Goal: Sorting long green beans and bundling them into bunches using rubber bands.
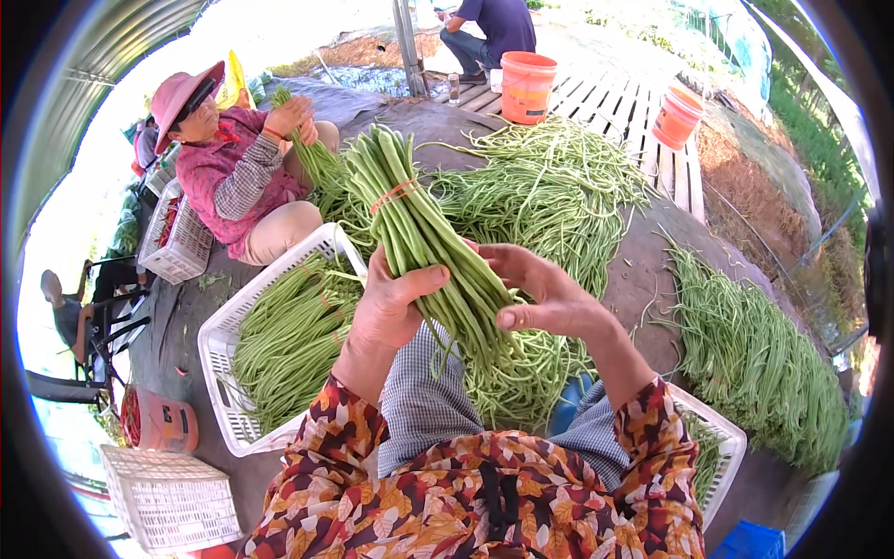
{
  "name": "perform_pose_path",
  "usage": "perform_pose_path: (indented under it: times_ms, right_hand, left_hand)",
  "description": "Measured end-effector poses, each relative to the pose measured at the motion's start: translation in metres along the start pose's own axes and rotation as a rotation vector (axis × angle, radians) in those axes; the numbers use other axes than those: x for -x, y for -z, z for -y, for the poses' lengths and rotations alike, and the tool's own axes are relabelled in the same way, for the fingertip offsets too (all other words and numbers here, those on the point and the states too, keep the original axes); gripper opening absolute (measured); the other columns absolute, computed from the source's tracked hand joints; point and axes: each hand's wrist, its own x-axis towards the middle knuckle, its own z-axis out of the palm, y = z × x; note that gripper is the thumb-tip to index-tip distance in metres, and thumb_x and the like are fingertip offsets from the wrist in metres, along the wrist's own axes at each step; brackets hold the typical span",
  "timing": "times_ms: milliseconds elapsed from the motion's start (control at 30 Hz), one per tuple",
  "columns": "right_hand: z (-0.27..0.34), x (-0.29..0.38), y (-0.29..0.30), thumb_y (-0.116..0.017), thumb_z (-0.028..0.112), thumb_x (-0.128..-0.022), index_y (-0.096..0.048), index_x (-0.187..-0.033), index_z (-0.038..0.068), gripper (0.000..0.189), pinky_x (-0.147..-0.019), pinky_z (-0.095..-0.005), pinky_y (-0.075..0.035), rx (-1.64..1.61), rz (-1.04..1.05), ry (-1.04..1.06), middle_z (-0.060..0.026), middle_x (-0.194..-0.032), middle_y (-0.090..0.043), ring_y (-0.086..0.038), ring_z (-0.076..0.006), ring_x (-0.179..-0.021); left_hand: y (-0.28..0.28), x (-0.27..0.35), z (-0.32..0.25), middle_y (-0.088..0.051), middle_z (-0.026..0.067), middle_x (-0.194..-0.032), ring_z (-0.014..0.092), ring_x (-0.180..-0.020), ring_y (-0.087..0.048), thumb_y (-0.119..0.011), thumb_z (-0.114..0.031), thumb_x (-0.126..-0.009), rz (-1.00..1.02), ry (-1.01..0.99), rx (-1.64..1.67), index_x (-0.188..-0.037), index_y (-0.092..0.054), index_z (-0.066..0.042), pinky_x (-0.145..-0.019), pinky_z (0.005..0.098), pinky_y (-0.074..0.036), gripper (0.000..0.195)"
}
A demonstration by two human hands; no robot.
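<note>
A thick bundle of long green beans (426,237) rises in front of me, tilted, with red rubber bands around its upper part. My left hand (398,297) grips the bundle at its middle, thumb across the front. At the bundle's right side is my right hand (552,290), its thumb and fingers apart; part of its fingers is hidden behind the beans. A large loose heap of long beans (545,195) lies on the dark ground sheet beyond. At my left, a white plastic crate (223,398) holds several banded bean bundles (293,335).
A co-worker (230,168) sits at the upper left, holding beans. Another row of long beans (754,356) lies at right, near a second white crate (730,447). Orange buckets (527,87) stand on wooden slats (614,105). Another person (496,31) sits behind them.
</note>
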Motion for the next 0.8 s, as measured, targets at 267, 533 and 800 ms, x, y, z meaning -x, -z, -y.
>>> perform_pose_path:
  times_ms: [267, 533, 800]
  right_hand:
    - [0.02, -0.004, -0.018, -0.079, 0.023, -0.071, -0.062, -0.111, 0.009, 0.045, -0.08, -0.0334, -0.048, 0.284, -0.431, 0.32, -0.0029, -0.104, -0.066, -0.062, -0.0158, -0.096]
    - [0.025, -0.001, -0.04, -0.071, 0.01, -0.074, -0.06, -0.083, 0.005, 0.015, -0.061, -0.035, -0.047, 0.742, -0.635, 0.488, -0.0062, -0.071, -0.057, -0.058, -0.0246, -0.069]
    - [0.007, 0.076, -0.021, -0.069, 0.008, -0.077, -0.059, -0.083, 0.003, 0.012, -0.057, -0.0327, -0.045, 0.675, -0.409, 0.152, -0.0074, -0.074, -0.057, -0.057, -0.0204, -0.065]
  left_hand:
    - [-0.005, 0.001, 0.01, -0.065, 0.0145, -0.098, 0.027, -0.092, -0.065, -0.069, -0.001, -0.072, -0.013, -0.068, -0.121, -0.113, -0.055, -0.001, -0.081, 0.0383, -0.054, 0.043]
    - [-0.013, 0.006, 0.022, -0.067, 0.0077, -0.092, 0.016, -0.082, -0.066, -0.067, 0.006, -0.076, -0.144, -0.067, 0.041, -0.101, -0.06, -0.002, -0.074, 0.0298, -0.055, 0.027]
    - [0.008, 0.002, 0.009, -0.063, 0.0109, -0.09, 0.026, -0.082, -0.066, -0.067, -0.009, -0.078, -0.306, -0.111, 0.096, -0.104, -0.053, -0.002, -0.072, 0.0387, -0.057, 0.03]
